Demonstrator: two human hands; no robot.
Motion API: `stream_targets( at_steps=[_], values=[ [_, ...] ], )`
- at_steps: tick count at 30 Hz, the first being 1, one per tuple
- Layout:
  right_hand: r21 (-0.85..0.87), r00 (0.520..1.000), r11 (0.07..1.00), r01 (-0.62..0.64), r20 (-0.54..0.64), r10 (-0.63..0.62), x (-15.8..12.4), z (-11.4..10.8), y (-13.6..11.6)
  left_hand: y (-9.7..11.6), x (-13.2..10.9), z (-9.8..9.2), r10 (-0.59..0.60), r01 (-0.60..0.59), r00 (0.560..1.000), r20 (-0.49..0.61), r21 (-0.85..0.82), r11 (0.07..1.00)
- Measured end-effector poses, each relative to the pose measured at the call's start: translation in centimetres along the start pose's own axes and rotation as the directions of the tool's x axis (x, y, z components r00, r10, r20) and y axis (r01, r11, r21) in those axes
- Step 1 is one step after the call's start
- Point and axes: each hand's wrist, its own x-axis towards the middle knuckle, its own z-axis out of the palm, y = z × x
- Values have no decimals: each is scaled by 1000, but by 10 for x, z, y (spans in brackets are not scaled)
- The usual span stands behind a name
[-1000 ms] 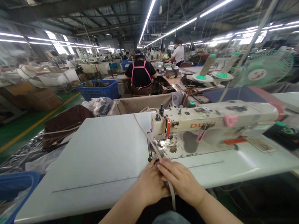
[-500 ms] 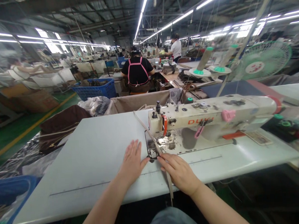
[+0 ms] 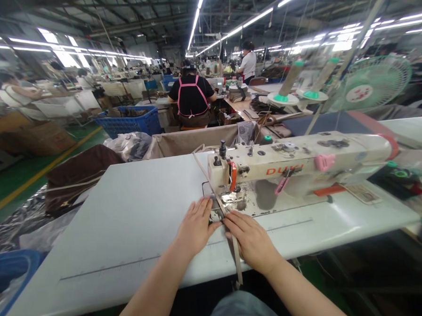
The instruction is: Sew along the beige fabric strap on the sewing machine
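Note:
A narrow beige fabric strip (image 3: 236,255) runs from behind the sewing machine (image 3: 285,166), past its needle area, and down over the table's front edge. My right hand (image 3: 248,238) has its fingers closed over the strip just in front of the metal needle plate (image 3: 232,199); the thumb is mostly hidden. To the left of the strip lies my left hand (image 3: 196,227), flat with the thumb spread toward the strip. Its fingertips rest at the plate's left side, and nothing shows in its grasp.
The white table (image 3: 136,214) carries a printed ruler line. Behind it stands a beige cloth-lined bin (image 3: 192,142). Blue baskets (image 3: 133,122) are at the back left and lower left. Thread cones (image 3: 292,80) and a green fan (image 3: 373,88) stand right. A co-worker (image 3: 192,95) sits ahead.
My left hand has slid right and closer to the strip, its fingertips now over the plate's edge. The right hand stays at the strip. The view has shifted slightly.

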Motion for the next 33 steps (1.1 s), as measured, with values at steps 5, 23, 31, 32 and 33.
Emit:
stream_targets(
  at_steps=[5,23,31,32,33],
  values=[
    [4,999,999,-32,30,32,-1,2,-1,10,1,-6,-31,31,1000,0,29,999],
    [-23,992,998,-57,110,59,4,1,-1,13,6,-5,-26,26,1000,-10,20,999],
    [-30,988,996,-86,126,89,4,3,-2,13,6,-4,-38,38,999,-2,32,999],
    [-28,988,996,-88,128,91,4,3,-2,13,6,-4,-39,39,999,-1,35,999],
    [-26,987,996,-90,129,93,4,4,-2,13,6,-4,-38,38,999,0,38,999]
  ],
)
